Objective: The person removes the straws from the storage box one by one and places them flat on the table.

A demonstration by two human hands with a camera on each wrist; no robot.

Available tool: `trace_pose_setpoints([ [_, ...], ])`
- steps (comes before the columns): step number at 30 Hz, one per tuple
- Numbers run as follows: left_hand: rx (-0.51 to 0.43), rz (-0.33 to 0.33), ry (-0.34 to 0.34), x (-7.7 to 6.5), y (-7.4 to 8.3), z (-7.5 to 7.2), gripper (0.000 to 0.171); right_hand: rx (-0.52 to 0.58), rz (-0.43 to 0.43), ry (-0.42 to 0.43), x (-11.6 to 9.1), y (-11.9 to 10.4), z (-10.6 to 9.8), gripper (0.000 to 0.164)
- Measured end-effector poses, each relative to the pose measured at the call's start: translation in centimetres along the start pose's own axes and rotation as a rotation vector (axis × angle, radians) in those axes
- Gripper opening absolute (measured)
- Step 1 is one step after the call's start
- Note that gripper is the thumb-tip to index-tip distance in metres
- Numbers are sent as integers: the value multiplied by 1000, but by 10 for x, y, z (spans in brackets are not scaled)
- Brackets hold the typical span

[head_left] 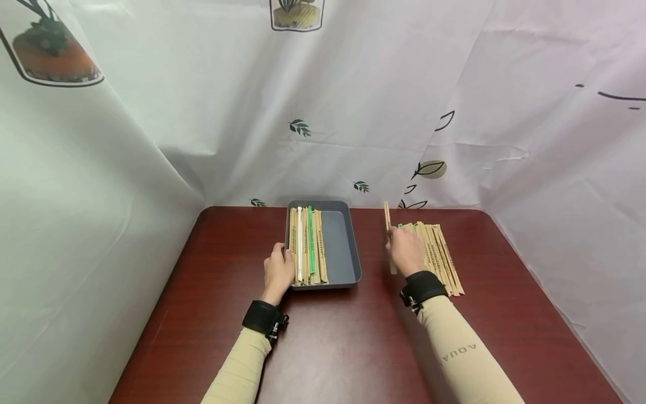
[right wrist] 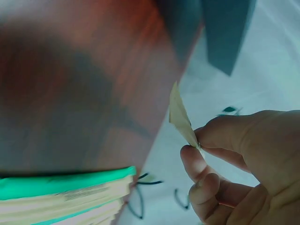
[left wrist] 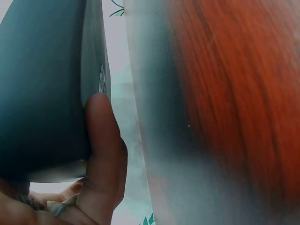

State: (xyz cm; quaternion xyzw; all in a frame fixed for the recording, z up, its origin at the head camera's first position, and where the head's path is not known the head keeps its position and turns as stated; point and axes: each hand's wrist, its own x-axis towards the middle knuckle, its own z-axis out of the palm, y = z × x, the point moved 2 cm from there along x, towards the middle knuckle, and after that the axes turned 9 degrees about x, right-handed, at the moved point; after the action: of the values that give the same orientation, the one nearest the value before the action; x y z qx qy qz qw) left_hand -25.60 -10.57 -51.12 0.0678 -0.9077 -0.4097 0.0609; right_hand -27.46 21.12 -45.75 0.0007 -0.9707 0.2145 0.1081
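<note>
My right hand (head_left: 406,251) pinches one slim tan paper-wrapped stick (head_left: 387,216) between thumb and fingertips, just left of a row of similar sticks (head_left: 444,258). In the right wrist view the wrapper's flat end (right wrist: 180,115) juts out past the fingertips. Green-wrapped sticks (right wrist: 70,183) lie among the tan ones there. On the other side, my left hand (head_left: 278,272) grips the left wall of a grey rectangular tray (head_left: 353,247). Inside the tray, tan sticks (head_left: 320,247) lie side by side along its left half, with a white one (head_left: 300,244) and a green one (head_left: 310,241) on top.
The reddish-brown table (head_left: 323,342) carries the tray near its far edge, with the loose row to the right. White printed cloth (head_left: 227,112) hangs behind the table and on both sides. Black bands (head_left: 423,287) circle both wrists.
</note>
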Motion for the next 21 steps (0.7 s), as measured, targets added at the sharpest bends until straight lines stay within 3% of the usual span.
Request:
trace_pose_setpoints([
  [13,-15,24,-4,1,0,-2,36,-71,56,-31,-18,42,13,14],
  [21,-22,20,-8,1,2,-3,36,-98,71,-70,-25,60,22,24],
])
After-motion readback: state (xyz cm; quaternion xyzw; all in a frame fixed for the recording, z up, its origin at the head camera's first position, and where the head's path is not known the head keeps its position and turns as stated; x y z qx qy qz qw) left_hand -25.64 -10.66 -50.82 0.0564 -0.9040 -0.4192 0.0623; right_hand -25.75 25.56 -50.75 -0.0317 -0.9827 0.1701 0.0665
